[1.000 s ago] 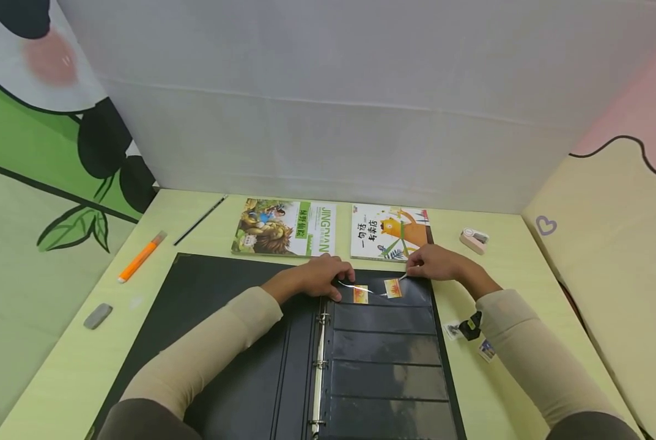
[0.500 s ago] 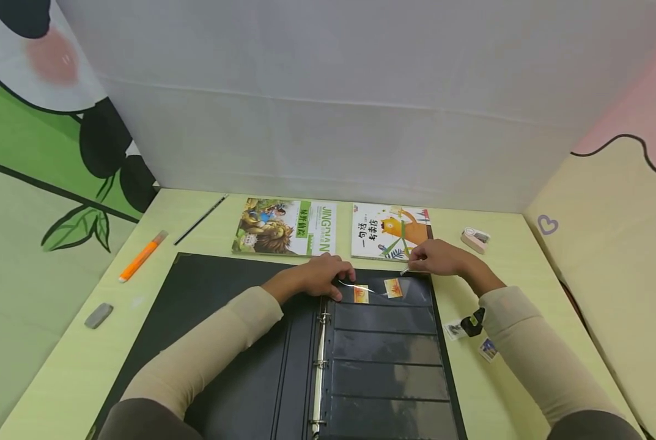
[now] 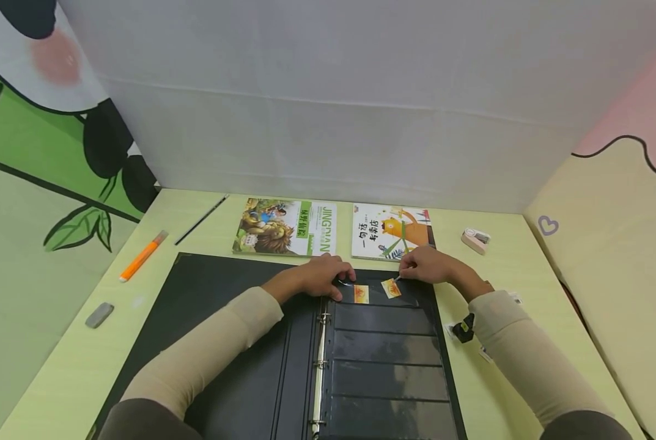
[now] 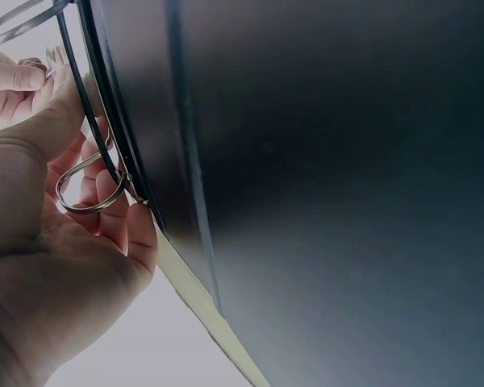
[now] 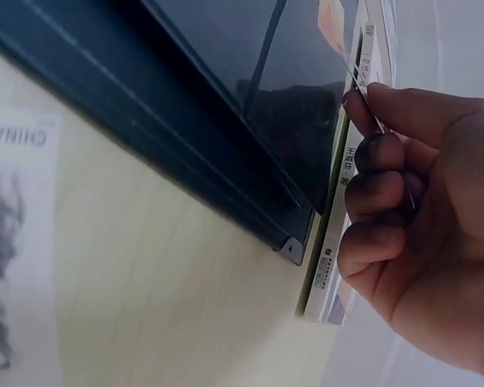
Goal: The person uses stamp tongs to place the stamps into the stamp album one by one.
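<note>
A black ring-bound stamp album (image 3: 239, 342) lies open, with a clear-pocketed page (image 3: 385, 348) on its right side. My left hand (image 3: 319, 276) grips the top inner corner of this page, thumb and fingers at the pocket's edge beside a metal ring (image 4: 93, 181). My right hand (image 3: 428, 264) pinches thin metal tweezers (image 5: 373, 113) over the top edge. Their tips meet a tilted orange-yellow stamp (image 3: 390, 288) at the top pocket. Left of it in the same pocket sits a similar orange stamp (image 3: 361, 294), upright.
Two picture books (image 3: 283, 227) (image 3: 392, 232) lie behind the album. A pink sharpener (image 3: 475, 240) stands at right. A small black item (image 3: 463, 330) and loose stamps lie by the right sleeve. An orange marker (image 3: 142, 256), a pencil (image 3: 201, 220) and a grey eraser (image 3: 99, 315) are at left.
My right hand lifted slightly, then came left and down with the tweezers to the right-hand stamp, which has shifted left and tilted. My left hand has stayed in place.
</note>
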A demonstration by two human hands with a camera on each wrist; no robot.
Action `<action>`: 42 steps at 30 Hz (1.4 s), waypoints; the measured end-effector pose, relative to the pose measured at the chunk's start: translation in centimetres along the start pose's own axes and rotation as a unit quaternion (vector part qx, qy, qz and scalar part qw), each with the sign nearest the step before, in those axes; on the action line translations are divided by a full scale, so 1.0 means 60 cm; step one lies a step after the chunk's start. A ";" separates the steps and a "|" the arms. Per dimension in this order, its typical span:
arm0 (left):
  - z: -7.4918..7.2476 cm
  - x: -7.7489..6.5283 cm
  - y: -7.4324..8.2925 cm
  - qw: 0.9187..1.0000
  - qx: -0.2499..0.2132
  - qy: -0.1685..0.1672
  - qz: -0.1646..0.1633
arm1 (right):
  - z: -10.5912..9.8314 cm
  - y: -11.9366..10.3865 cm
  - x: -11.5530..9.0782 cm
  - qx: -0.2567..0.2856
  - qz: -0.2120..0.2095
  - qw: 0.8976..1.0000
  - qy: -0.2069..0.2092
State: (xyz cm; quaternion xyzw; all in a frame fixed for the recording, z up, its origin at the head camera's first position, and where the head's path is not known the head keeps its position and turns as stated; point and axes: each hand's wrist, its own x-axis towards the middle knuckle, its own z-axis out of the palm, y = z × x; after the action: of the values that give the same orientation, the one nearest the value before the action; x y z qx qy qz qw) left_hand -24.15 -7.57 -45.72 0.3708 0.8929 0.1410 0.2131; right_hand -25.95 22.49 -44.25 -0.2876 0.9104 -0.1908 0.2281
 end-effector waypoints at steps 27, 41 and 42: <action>0.001 0.001 0.004 1.000 0.000 -0.002 0.000 | -0.013 0.015 -0.017 0.020 -0.009 1.000 -0.015; 0.000 -0.001 0.006 1.000 0.000 -0.002 -0.002 | -0.008 0.012 -0.013 0.064 0.022 0.995 -0.071; 0.000 -0.001 0.007 1.000 0.000 -0.003 -0.002 | -0.008 0.012 -0.012 0.066 0.021 0.995 -0.074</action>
State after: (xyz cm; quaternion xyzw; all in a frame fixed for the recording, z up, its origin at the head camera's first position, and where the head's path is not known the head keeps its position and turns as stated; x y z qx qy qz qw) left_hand -23.85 -7.34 -45.51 0.3689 0.8932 0.1398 0.2160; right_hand -25.96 23.58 -43.98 -0.2658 0.8825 -0.2238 0.3169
